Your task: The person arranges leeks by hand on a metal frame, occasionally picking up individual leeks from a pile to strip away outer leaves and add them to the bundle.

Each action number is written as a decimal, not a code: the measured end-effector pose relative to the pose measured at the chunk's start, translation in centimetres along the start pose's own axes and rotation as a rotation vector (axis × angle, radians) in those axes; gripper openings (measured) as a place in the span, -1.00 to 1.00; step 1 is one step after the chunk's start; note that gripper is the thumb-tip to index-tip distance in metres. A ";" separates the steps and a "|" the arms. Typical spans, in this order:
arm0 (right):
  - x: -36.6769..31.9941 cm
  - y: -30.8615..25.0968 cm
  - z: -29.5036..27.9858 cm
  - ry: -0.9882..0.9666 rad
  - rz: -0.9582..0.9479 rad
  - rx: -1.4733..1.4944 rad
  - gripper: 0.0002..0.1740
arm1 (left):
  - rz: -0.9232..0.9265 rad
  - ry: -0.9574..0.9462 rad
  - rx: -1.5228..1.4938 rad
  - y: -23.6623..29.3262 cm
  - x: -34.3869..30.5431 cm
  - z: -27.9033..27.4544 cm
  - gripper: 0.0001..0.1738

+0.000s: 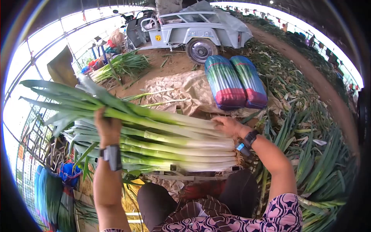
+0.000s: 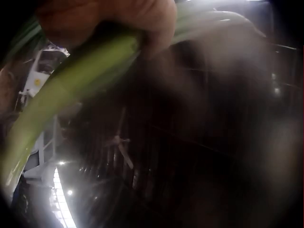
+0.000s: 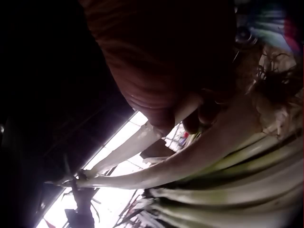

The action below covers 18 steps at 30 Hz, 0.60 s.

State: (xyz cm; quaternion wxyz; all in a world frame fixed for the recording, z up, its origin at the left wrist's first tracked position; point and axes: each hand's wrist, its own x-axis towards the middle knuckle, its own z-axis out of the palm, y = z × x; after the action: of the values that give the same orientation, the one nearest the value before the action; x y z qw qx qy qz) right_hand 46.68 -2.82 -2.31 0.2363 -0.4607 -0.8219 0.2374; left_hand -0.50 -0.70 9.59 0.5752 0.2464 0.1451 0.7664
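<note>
Green onion stalks [image 1: 154, 113] held near centre, over a stacked row [image 1: 181, 151]; left hand [image 1: 108, 127] curled round the green part, right hand [image 1: 229, 127] pinching at a white end [image 1: 203, 123].
Likely risk: leafy tops [image 1: 54, 92] jut left beyond the grip, so their weight could bend or snap leaves; a right-hand slip could leave ends uneven. Far right, two wrapped bundles [image 1: 235, 83]; right, loose leaves [image 1: 317, 154], easy to snag.

Green-leaved, white-stemmed leeks [image 1: 174, 149] side by side
</note>
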 end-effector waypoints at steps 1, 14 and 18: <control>-1.2 2.5 1.0 -0.034 0.066 -0.071 -0.58 | -0.108 0.013 0.037 -2.7 -0.3 -1.0 -0.54; -8.1 -4.2 4.4 -0.026 -0.032 -0.451 -0.46 | -0.430 0.151 0.203 -8.9 -1.4 -3.4 -0.78; -6.5 -3.5 4.8 0.102 0.022 -0.355 -0.55 | -0.414 0.168 0.213 -7.9 -1.6 -1.7 -0.74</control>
State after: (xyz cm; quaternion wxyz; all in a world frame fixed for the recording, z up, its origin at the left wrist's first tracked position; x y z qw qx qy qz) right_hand 44.54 -10.89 -5.01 0.1904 -0.5157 -0.8326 0.0676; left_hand 5.36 0.23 3.79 0.6766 0.2060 0.3200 0.6303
